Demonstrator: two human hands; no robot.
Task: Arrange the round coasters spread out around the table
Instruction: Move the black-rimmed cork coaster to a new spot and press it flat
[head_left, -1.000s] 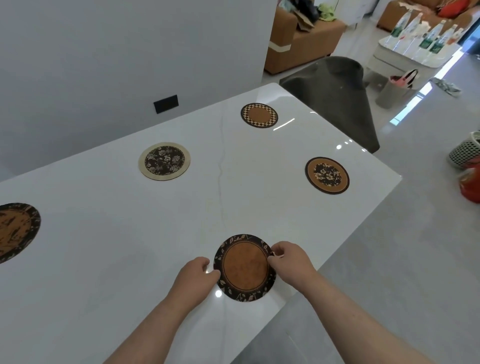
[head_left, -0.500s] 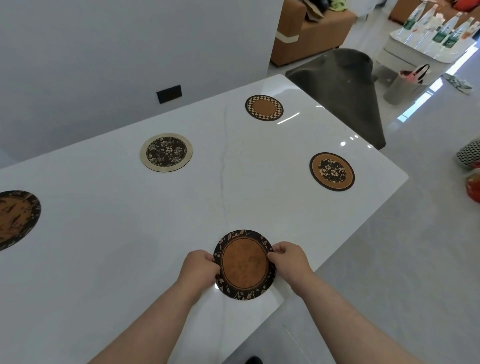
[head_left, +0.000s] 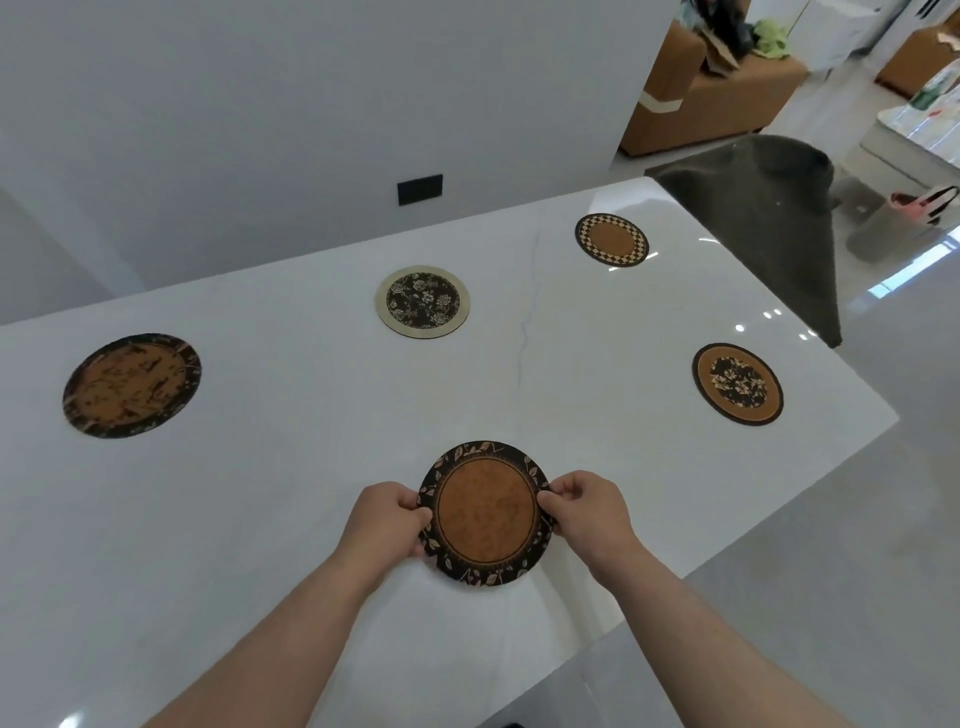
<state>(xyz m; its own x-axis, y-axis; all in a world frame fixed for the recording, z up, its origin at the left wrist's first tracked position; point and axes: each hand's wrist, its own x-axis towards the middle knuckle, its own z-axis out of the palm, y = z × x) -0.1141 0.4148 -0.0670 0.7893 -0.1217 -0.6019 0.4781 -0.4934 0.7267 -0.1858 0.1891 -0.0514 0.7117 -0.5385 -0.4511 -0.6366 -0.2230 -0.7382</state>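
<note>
A round coaster with a brown middle and a black leaf-patterned rim (head_left: 485, 513) lies near the front edge of the white table (head_left: 291, 467). My left hand (head_left: 387, 519) pinches its left rim and my right hand (head_left: 587, 512) pinches its right rim. Four more coasters are spread over the table: a large brown and black coaster (head_left: 131, 384) at the left, a cream-rimmed floral coaster (head_left: 422, 302) in the middle back, a checker-rimmed coaster (head_left: 611, 240) at the far right, and a brown floral coaster (head_left: 737, 384) near the right edge.
A dark grey chair (head_left: 763, 218) stands at the table's far right end. Behind the table is a white wall with a black socket plate (head_left: 420, 189). Brown sofas and a low table are farther back on the grey floor (head_left: 857, 545).
Both hands have closed in and now pinch the leaf-rimmed coaster at its two sides. The camera has swung left, bringing the large left coaster fully into view.
</note>
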